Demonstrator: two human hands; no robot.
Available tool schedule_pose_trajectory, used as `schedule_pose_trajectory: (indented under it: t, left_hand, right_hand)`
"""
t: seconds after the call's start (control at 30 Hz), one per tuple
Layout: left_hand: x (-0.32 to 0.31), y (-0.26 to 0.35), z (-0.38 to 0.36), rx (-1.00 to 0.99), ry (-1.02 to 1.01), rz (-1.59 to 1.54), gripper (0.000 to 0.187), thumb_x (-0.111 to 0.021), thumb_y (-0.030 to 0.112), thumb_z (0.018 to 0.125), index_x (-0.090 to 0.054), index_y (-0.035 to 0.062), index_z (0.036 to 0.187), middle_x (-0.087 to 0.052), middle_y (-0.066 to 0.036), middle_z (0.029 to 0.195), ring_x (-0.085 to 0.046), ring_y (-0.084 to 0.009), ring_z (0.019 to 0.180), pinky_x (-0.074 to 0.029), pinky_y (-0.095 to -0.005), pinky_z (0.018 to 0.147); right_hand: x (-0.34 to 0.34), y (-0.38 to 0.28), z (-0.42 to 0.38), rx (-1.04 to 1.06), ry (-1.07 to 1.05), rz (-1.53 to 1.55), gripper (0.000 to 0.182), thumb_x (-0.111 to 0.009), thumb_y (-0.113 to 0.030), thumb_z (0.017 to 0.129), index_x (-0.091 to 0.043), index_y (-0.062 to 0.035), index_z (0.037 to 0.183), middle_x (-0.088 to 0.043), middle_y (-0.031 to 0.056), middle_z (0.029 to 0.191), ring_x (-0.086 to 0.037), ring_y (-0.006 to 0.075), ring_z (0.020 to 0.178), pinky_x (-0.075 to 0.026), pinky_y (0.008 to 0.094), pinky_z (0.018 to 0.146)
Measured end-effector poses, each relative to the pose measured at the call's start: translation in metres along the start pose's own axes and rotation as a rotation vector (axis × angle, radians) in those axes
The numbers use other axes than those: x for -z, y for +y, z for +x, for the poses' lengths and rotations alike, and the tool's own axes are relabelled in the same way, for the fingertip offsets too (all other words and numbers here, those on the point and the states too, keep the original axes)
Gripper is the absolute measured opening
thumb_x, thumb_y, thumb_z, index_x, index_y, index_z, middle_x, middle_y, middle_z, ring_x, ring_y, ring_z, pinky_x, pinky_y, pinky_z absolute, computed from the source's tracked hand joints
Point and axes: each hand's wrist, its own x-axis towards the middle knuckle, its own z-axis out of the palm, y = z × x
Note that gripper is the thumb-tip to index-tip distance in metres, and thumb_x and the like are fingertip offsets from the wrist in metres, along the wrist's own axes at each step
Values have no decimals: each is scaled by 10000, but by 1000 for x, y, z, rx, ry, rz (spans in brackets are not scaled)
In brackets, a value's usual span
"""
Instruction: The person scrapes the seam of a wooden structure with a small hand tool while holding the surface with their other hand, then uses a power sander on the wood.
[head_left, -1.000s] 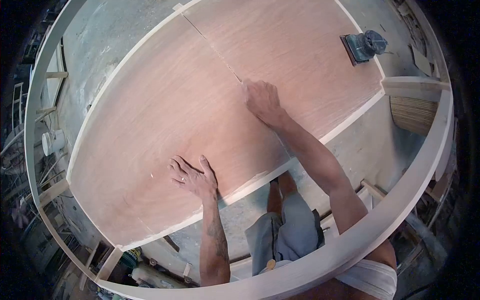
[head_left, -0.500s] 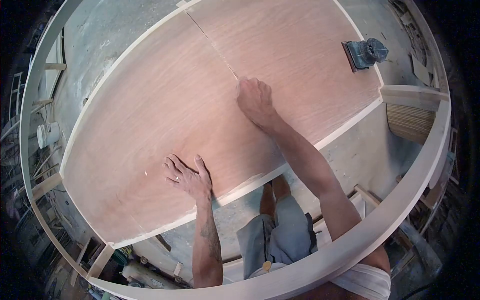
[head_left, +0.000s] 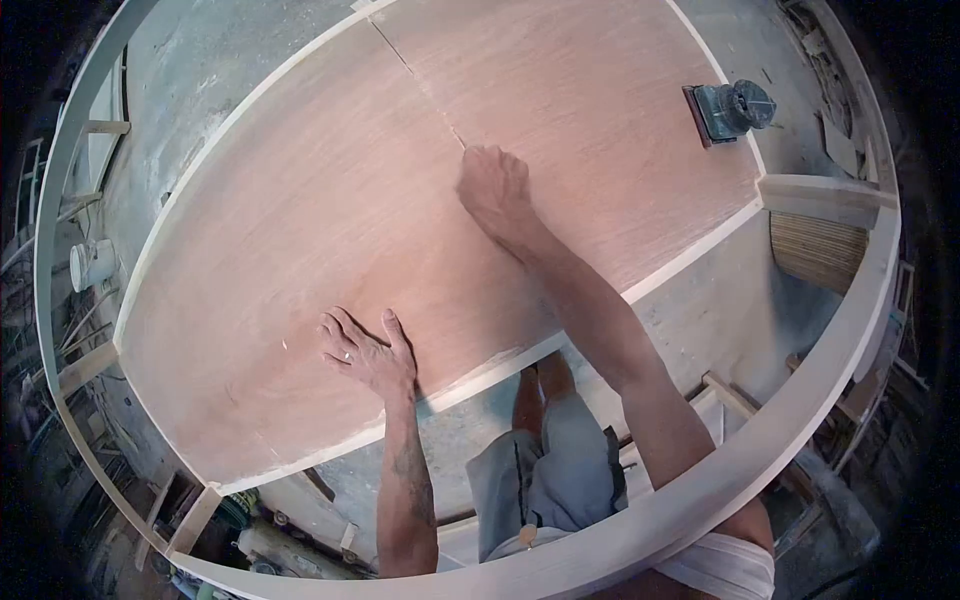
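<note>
A large reddish wooden panel (head_left: 330, 220) with pale edging lies below me, crossed by a thin seam line (head_left: 405, 68). My left hand (head_left: 370, 355) rests flat near the panel's front edge, fingers spread, a ring on one finger. Further in, my right hand (head_left: 493, 193) is closed in a fist, knuckles up, against the panel at the near end of the visible seam. Whatever its fingers hold is hidden beneath the hand. A dark teal power sander (head_left: 728, 110) sits on the panel at the right, apart from both hands.
A curved pale wooden rim (head_left: 780, 450) arches around the panel, passing close in front of my body. Short wooden struts (head_left: 820, 192) join it to the panel's corners. A white bucket (head_left: 92, 264) stands at the left. Scrap wood (head_left: 835, 145) lies on the floor at the right.
My right hand has shifted slightly left and away from me along the seam, still closed. My left hand stays flat on the panel. The whole view has drifted slightly.
</note>
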Motion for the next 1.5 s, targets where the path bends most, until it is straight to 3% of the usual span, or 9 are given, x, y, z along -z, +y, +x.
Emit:
schedule_pose_trajectory:
  t: [0.43, 0.63, 1.13, 1.23, 1.27, 1.33, 1.37, 1.43, 1.5]
  left_hand:
    - [-3, 0, 5, 9, 14, 10, 779, -497, 514, 924, -258, 24, 1482, -252, -191, 1533, -169, -342, 1447, -73, -597, 1132]
    - [-2, 1, 5, 15, 6, 13, 794, -491, 534, 922, -257, 21, 1481, -249, -189, 1532, -171, -338, 1443, -66, -598, 1133]
    - [-2, 1, 5, 5, 25, 15, 788, -490, 534, 922, -270, 22, 1479, -273, -199, 1522, -196, -350, 1435, -85, -592, 1133]
    - [-2, 1, 5, 9, 21, 17, 788, -495, 525, 920, -262, 27, 1484, -274, -190, 1525, -201, -353, 1435, -90, -592, 1133]
    - [-2, 1, 7, 8, 23, 13, 786, -498, 519, 919, -260, 29, 1486, -272, -188, 1526, -201, -354, 1434, -89, -592, 1134]
    - [1, 4, 5, 15, 27, 2, 784, -505, 508, 918, -254, 32, 1489, -269, -183, 1529, -201, -356, 1434, -87, -592, 1135]
    - [1, 3, 6, 2, 34, 3, 784, -511, 503, 916, -252, 36, 1491, -268, -182, 1529, -201, -357, 1434, -89, -591, 1135]
    - [-2, -1, 5, -16, 54, 3, 786, -523, 492, 912, -247, 43, 1494, -267, -180, 1530, -202, -358, 1434, -92, -591, 1136]
    - [-5, -4, 6, -19, 61, 3, 793, -546, 468, 904, -237, 41, 1497, -263, -182, 1531, -201, -365, 1432, -94, -588, 1138]
  right_hand:
    - [-12, 31, 0, 180, 139, 49, 131, -485, -99, 885, -596, -40, 849, -660, 206, 750, -679, 385, 731, -547, 460, 633]
    - [-16, 24, 15, 172, 83, 10, 119, -518, -93, 870, -610, -29, 828, -674, 183, 726, -701, 330, 721, -560, 445, 631]
    - [-3, 16, -3, 133, 146, -7, 107, -532, -92, 851, -602, -40, 789, -654, 157, 702, -691, 305, 658, -553, 404, 569]
    - [4, 28, -27, 118, -10, -40, 104, -519, -87, 858, -601, -39, 816, -652, 165, 700, -681, 329, 645, -553, 411, 573]
    - [-4, 36, -47, 180, 231, 14, 143, -519, -109, 874, -613, -23, 809, -637, 186, 694, -651, 361, 645, -522, 445, 586]
    - [-1, 51, -87, 131, 353, 235, 211, -520, -152, 905, -624, 2, 806, -610, 213, 691, -611, 397, 657, -484, 475, 609]
    - [10, 56, -105, 14, 233, 394, 236, -521, -172, 920, -623, 9, 809, -599, 220, 693, -602, 402, 668, -477, 473, 619]
    - [17, 77, -156, -144, 118, 356, 251, -527, -194, 931, -603, 9, 806, -585, 225, 705, -589, 402, 679, -466, 461, 620]
    - [41, 85, -207, -135, 133, 438, 277, -522, -202, 940, -596, 20, 791, -578, 222, 686, -589, 387, 665, -459, 454, 618]
